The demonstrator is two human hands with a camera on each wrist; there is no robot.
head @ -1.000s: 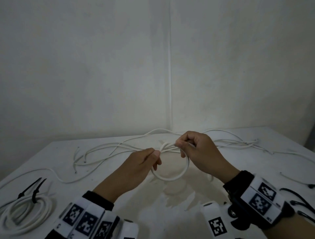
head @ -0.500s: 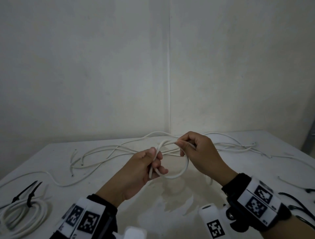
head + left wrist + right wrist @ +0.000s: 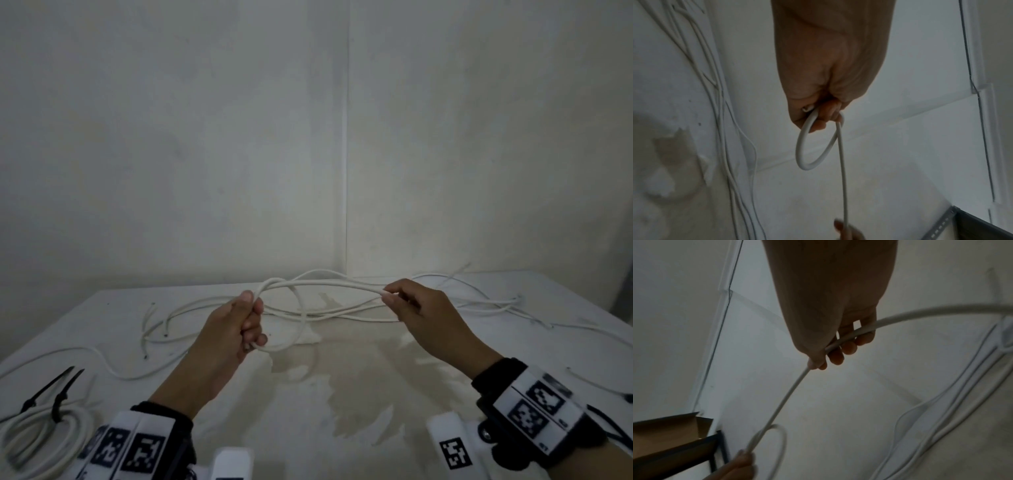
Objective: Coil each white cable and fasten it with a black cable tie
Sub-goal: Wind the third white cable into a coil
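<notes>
White cable (image 3: 329, 283) is held up over the table (image 3: 376, 394), stretched between both hands. Left hand (image 3: 236, 329) has its fingers curled round a small loop (image 3: 813, 146) of it, thumb pinching the crossing on top. Right hand (image 3: 424, 315) pinches the strand further along, fingers curled around it. More loose white cables (image 3: 445, 308) sprawl behind, and one finished coil (image 3: 41, 442) with black cable ties (image 3: 56, 397) sits at the near left corner.

White table (image 3: 359, 404) in a dim corner; 2 bare walls (image 3: 171, 137).
</notes>
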